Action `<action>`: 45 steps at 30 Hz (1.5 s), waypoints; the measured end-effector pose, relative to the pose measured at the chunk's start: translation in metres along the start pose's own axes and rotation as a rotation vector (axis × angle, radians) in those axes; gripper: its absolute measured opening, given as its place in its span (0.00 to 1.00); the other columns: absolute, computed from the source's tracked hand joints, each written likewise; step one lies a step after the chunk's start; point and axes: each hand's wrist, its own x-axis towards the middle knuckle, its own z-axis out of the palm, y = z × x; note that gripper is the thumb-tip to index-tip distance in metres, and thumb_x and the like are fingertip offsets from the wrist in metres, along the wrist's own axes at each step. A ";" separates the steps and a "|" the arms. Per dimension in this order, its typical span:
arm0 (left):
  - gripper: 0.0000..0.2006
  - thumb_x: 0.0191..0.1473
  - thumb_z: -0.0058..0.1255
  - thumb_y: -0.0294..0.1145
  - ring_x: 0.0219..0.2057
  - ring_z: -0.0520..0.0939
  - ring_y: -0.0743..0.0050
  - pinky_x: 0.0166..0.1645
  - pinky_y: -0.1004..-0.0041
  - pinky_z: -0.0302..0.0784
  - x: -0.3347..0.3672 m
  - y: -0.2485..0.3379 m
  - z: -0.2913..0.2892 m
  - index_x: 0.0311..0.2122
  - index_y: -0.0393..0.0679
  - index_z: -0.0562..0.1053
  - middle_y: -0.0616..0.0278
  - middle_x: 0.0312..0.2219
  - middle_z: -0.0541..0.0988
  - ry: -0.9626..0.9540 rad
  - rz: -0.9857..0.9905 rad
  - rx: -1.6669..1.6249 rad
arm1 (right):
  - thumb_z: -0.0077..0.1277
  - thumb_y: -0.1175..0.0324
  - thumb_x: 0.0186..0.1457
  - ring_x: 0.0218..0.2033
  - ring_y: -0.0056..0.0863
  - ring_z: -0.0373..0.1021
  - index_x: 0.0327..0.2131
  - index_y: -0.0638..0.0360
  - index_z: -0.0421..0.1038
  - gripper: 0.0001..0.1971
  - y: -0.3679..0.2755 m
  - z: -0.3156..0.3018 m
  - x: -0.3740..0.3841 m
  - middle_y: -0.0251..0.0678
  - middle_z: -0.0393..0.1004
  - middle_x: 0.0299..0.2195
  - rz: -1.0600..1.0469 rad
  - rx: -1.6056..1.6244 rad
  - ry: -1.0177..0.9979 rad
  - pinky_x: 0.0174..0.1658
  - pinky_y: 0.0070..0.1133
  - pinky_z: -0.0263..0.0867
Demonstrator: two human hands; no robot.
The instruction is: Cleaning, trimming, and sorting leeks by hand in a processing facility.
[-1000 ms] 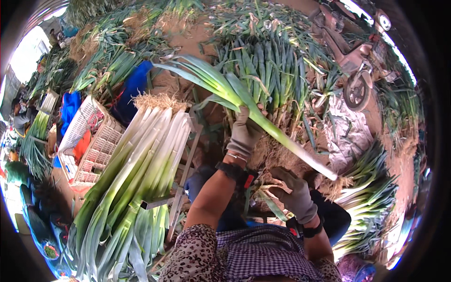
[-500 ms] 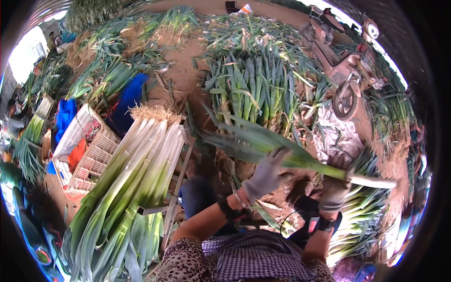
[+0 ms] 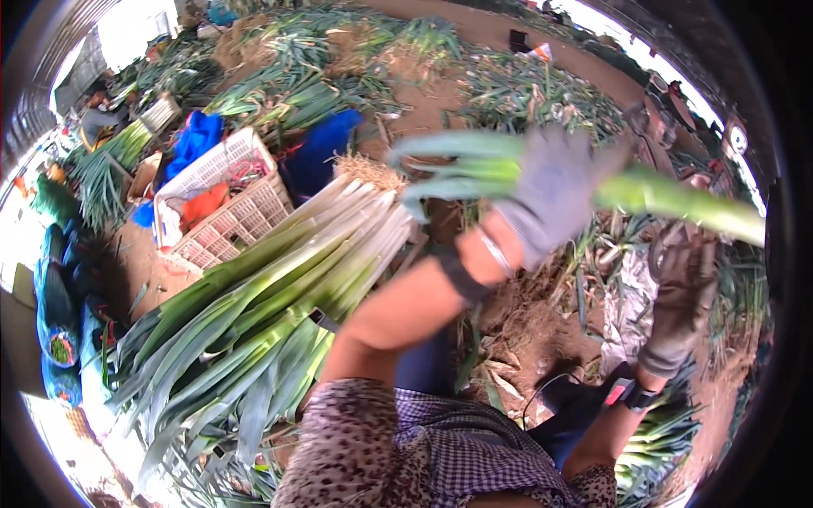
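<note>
The leek (image 3: 660,197) and hands (image 3: 550,199) (image 3: 680,292) have risen in view

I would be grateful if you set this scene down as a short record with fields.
Left hand: gloved, blurred, across the leek; grip unclear
Right hand: gloved, blurred, below the leek in the picture; contact unclear
Leek: green leaves to the left, paler shaft to the right
Leek bundle: roots toward the top, leaves toward the lower left
White crate: left of the bundle, orange item inside
</note>
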 end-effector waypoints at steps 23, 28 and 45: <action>0.44 0.40 0.76 0.49 0.46 0.86 0.40 0.50 0.51 0.80 -0.333 -0.266 -0.329 0.65 0.59 0.71 0.46 0.46 0.84 -1.018 -0.970 0.663 | 0.53 0.68 0.67 0.41 0.28 0.79 0.50 0.63 0.77 0.13 0.211 -0.027 -0.074 0.37 0.82 0.43 0.699 -0.451 0.602 0.47 0.28 0.77; 0.42 0.38 0.76 0.47 0.42 0.87 0.46 0.47 0.54 0.82 -0.249 -0.281 -0.384 0.62 0.59 0.74 0.51 0.42 0.85 -0.911 -0.792 0.801 | 0.55 0.67 0.66 0.39 0.27 0.79 0.50 0.60 0.78 0.13 0.209 -0.043 -0.081 0.34 0.82 0.41 0.723 -0.485 0.586 0.46 0.27 0.77; 0.37 0.51 0.59 0.24 0.47 0.84 0.46 0.51 0.51 0.79 0.037 -0.072 -0.655 0.67 0.69 0.69 0.54 0.51 0.80 -0.494 -0.152 2.043 | 0.60 0.68 0.64 0.36 0.25 0.77 0.46 0.60 0.79 0.10 0.252 -0.015 -0.104 0.34 0.81 0.38 0.809 -0.207 0.435 0.42 0.26 0.76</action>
